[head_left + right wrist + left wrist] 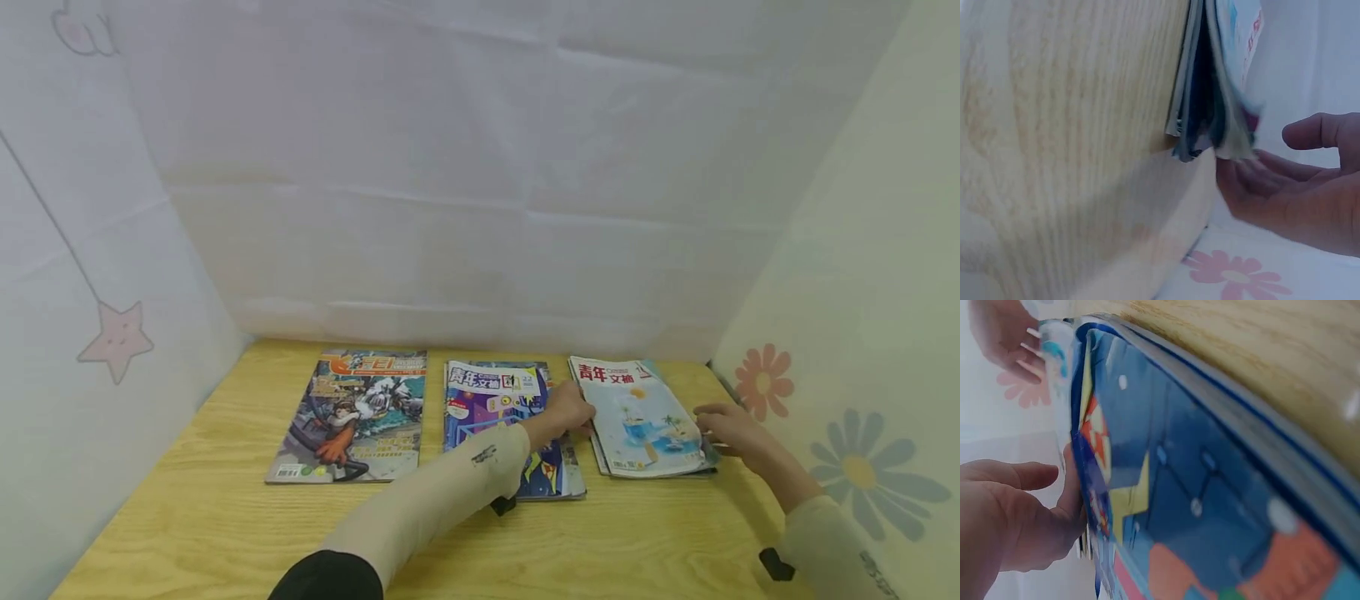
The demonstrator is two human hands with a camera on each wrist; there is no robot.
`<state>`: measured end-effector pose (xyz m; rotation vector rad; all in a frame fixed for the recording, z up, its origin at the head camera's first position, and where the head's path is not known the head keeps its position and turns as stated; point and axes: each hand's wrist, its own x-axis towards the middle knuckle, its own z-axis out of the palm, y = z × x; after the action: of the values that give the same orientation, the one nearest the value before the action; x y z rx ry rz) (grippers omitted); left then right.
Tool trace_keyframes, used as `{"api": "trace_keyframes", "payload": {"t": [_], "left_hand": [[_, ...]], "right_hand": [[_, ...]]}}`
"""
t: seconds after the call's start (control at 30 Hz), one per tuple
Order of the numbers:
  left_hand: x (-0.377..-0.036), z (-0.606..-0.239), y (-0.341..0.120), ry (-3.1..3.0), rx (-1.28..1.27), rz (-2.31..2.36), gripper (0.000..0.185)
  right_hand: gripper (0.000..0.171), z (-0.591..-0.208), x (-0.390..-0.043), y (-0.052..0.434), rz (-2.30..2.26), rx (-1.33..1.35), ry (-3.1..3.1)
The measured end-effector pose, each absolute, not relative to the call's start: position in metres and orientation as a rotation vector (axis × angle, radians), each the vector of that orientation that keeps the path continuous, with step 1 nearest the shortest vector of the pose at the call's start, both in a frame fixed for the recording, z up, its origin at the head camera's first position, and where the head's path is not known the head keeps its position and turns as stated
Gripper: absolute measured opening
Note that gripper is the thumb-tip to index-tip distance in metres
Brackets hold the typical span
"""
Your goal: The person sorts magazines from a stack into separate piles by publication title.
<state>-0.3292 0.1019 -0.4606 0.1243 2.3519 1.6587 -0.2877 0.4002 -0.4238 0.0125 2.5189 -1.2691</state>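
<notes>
A magazine with a white cover and a beach picture (647, 421) lies on top of a small stack at the right of the table. My left hand (564, 408) is at its left edge, reaching over the purple magazine stack (517, 475); its thumb stands apart and its fingertips are hidden behind the purple stack in the left wrist view. At the white magazine's right edge, my right hand (737, 430) touches the page ends with its fingers (1235, 184), the thumb raised away. In the right wrist view, the stacked magazines (1194, 81) have their corners fanned apart.
A magazine with a comic-style cover (360, 417) lies flat at the left of the wooden table (217, 433). White cloth walls (480, 192) stand at the back and on both sides, the right one close to my right arm.
</notes>
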Motion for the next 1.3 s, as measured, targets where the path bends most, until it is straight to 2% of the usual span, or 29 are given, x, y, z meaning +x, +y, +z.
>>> {"api": "trace_keyframes", "payload": {"t": [0.03,0.17,0.23,0.43,0.6,1.0,1.3], "left_hand": [[-0.329,-0.46,0.098,2.351,0.135,1.657,0.006],[-0.326,-0.457,0.08,2.201,0.134,1.76,0.041],[-0.324,-0.455,0.07,2.133,0.118,1.81,0.05],[-0.322,-0.455,0.038,2.046,0.121,1.898,0.038],[-0.305,-0.444,0.007,2.11,0.192,1.875,0.03],[-0.272,-0.433,-0.062,2.425,0.316,1.703,0.036],[-0.258,-0.429,-0.103,2.58,0.295,1.582,0.027]], "right_hand": [[0.06,-0.421,-0.287,0.397,-1.222,0.01,2.549],[0.061,-0.412,-0.286,0.384,-1.135,-0.036,2.633],[0.06,-0.407,-0.283,0.375,-1.116,-0.074,2.671],[0.057,-0.39,-0.277,0.347,-1.094,-0.197,2.706],[0.052,-0.38,-0.271,0.323,-1.09,-0.245,2.673],[0.047,-0.387,-0.268,0.274,-1.298,-0.384,2.39],[0.045,-0.398,-0.273,0.239,-1.326,-0.392,2.313]]}}
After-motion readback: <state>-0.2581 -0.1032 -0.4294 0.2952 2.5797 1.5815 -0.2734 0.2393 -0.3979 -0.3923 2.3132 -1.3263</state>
